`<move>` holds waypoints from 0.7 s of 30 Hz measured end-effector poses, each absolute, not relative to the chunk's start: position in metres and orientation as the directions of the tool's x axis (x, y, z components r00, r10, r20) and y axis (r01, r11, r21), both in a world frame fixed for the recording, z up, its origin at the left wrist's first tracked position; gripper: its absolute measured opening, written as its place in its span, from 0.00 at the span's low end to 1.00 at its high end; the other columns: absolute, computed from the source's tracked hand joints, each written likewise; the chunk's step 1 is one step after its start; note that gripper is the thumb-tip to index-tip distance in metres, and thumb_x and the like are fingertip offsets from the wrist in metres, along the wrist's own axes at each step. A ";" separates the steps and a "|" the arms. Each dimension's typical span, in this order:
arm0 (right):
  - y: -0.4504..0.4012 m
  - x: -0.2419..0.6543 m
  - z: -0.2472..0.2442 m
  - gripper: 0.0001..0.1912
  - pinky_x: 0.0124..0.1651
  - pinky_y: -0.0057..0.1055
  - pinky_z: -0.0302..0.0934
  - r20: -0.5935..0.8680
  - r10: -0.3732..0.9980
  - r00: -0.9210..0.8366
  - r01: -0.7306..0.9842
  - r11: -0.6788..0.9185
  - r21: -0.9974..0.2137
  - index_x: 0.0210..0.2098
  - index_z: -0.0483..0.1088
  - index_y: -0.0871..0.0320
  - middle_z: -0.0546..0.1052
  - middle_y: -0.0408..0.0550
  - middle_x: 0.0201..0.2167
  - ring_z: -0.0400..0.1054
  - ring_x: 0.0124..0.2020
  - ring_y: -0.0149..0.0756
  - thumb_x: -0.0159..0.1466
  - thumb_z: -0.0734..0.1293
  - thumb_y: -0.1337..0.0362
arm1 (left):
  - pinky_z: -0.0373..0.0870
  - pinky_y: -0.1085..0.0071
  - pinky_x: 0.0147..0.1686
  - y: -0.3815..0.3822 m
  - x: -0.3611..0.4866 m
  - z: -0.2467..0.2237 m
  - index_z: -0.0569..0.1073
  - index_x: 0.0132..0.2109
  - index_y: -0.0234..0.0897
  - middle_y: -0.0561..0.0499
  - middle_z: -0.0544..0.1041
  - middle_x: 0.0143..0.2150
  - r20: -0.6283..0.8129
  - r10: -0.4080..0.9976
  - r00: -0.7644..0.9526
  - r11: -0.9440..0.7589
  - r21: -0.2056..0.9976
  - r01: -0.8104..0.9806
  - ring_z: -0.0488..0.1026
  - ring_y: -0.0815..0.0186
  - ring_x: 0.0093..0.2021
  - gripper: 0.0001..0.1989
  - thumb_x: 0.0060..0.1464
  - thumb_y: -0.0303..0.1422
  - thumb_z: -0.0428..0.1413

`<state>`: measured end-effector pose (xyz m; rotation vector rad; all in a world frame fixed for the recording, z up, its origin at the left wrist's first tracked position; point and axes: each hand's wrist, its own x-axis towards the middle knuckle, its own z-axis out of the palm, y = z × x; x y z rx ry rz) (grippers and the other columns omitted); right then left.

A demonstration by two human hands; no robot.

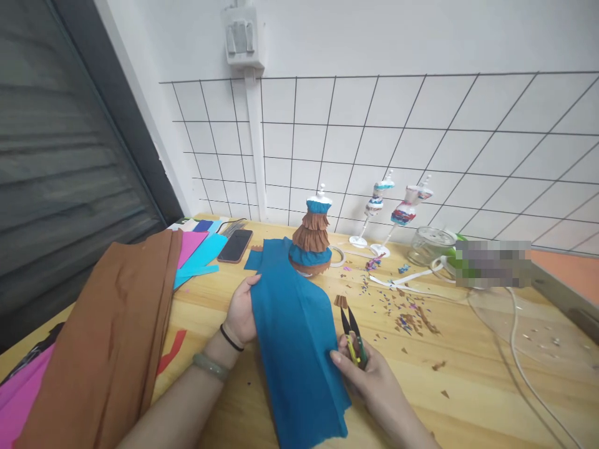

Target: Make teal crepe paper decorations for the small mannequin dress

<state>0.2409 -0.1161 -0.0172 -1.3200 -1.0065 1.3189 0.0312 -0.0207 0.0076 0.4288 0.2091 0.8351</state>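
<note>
A long folded sheet of blue crepe paper [297, 337] stretches across the middle in front of me. My left hand [242, 310] grips its left edge, with the fingers hidden beneath. In my right hand [372, 377] is a pair of thread snips [353, 340] with yellow and green handles, blades apart and pointing away from me. That hand's thumb also rests at the paper's right edge. Just beyond the blade tips lies a small fringed brown scrap [341, 301]. Behind the paper stands a miniature dress form [312, 240] in tiered brown and blue ruffles.
Brown crepe paper [100, 324] covers the left side, near cyan sheets [201, 252] and a phone [236, 246]. Two small mannequins [375, 202] stand at the back right, beside a glass jar [430, 244]. Paper scraps [409, 318] and a white cable [513, 337] lie on the right.
</note>
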 end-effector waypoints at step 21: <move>-0.114 0.250 -0.016 0.18 0.16 0.22 0.38 -0.230 0.966 0.118 -0.108 -0.217 -0.970 0.29 0.58 0.55 0.54 0.31 0.13 0.44 0.13 0.21 0.51 0.69 0.53 | 0.57 0.57 0.53 -0.025 0.040 0.002 0.71 0.45 0.19 0.37 0.76 0.41 -0.286 0.715 0.637 0.669 0.542 -0.508 0.72 0.54 0.43 0.21 0.52 0.30 0.42</move>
